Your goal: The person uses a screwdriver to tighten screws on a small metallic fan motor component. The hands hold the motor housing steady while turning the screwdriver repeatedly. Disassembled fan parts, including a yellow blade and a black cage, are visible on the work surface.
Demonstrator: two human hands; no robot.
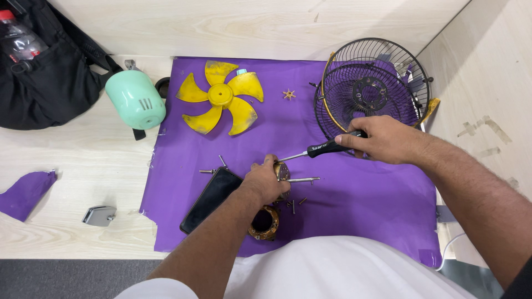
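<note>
My left hand [265, 181] grips a small metal motor part [281, 171] at the middle of the purple mat [354, 194]. My right hand [385, 138] holds a black-handled screwdriver [327, 148], its tip touching that motor part. A copper-wound motor stator [265, 222] lies just below my left hand. Loose screws [293, 206] and long bolts [303, 179] lie around the part. A black phone [210, 199] rests beside my left wrist.
A yellow fan blade [220, 95], a small orange star piece [289, 94] and black wire fan guards [370, 88] lie on the mat's far side. A mint-green motor housing [136, 99], a black bag [47, 72], a purple scrap [25, 191] and a grey clip [100, 216] sit left.
</note>
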